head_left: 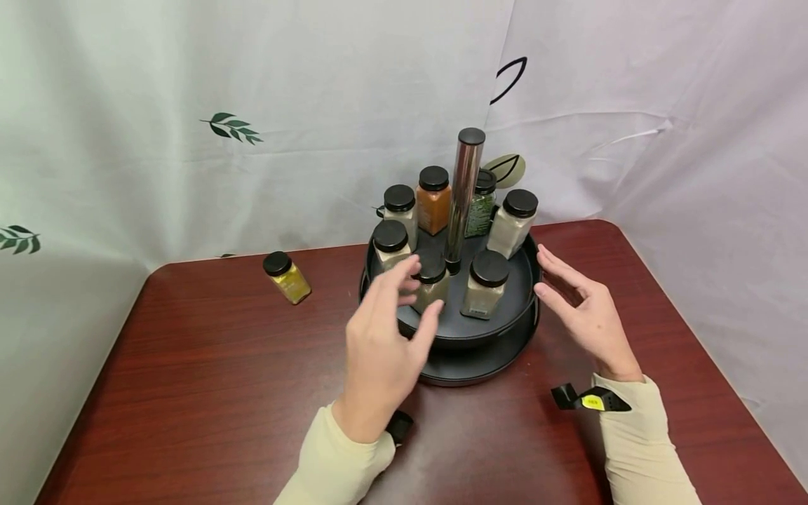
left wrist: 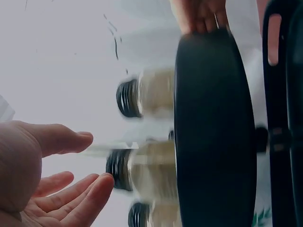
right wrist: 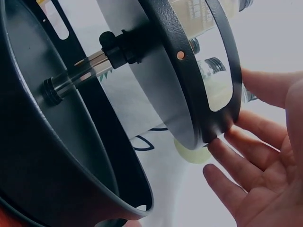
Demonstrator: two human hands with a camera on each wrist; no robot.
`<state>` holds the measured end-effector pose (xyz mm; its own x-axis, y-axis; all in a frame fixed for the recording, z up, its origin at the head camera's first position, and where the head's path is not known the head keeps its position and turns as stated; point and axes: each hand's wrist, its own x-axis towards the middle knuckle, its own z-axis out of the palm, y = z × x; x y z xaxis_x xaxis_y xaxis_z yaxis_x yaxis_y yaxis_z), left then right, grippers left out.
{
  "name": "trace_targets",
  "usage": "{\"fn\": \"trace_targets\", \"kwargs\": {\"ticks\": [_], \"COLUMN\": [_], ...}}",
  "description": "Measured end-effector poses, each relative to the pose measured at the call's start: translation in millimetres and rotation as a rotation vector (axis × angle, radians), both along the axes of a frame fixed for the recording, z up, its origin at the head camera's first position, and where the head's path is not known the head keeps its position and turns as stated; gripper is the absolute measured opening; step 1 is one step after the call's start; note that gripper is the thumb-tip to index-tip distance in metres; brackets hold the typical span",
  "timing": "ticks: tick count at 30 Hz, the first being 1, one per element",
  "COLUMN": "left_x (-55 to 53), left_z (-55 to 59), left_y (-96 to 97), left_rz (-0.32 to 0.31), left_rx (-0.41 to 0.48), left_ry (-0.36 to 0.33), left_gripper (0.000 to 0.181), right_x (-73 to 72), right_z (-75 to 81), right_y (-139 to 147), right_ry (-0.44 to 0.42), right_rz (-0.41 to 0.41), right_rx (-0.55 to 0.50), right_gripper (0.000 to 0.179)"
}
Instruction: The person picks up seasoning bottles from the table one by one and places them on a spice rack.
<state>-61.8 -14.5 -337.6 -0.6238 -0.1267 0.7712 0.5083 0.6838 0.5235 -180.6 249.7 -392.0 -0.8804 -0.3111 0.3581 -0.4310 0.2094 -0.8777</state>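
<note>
A black two-tier turntable rack carries several square glass spice jars with black lids on its upper tray [head_left: 519, 286]. My left hand [head_left: 381, 344] hovers at the tray's front left, thumb and fingers spread apart beside a pale spice jar [head_left: 432, 272]. In the left wrist view a fingertip overlaps that jar's lid [left wrist: 120, 168]; contact is unclear, and nothing is gripped. On the right side, the fingers of my right hand [head_left: 590, 315] touch the upper tray's rim [right wrist: 220, 125], with the thumb apart from the fingers. The lower tray [head_left: 470, 370] is mostly hidden beneath.
A jar of yellow spice [head_left: 292, 282] stands apart on the red-brown table [head_left: 221, 365], left of the rack. The rack's metal post [head_left: 463, 196] rises from the tray's middle, with an orange spice jar [head_left: 433, 203] behind it. A white curtain [head_left: 315, 105] hangs behind the table.
</note>
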Motion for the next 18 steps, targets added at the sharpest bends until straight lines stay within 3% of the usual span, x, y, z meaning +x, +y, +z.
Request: {"fn": "trace_targets", "kwargs": {"ticks": [11, 18], "left_x": [-0.7, -2.8], "left_z": [-10.5, -23.5], "left_y": [-60.8, -94.0], "left_rz": [0.223, 0.342], "left_rx": [0.047, 0.078], "left_ry": [-0.034, -0.11], "left_gripper": [0.051, 0.051], "right_x": [-3.6, -5.2], "right_z": [-2.6, -3.7], "right_y": [-7.4, -10.1], "right_ry": [0.087, 0.029], "right_rz": [-0.125, -0.112], "right_rx": [-0.034, -0.103], "right_gripper": [0.036, 0.04]}}
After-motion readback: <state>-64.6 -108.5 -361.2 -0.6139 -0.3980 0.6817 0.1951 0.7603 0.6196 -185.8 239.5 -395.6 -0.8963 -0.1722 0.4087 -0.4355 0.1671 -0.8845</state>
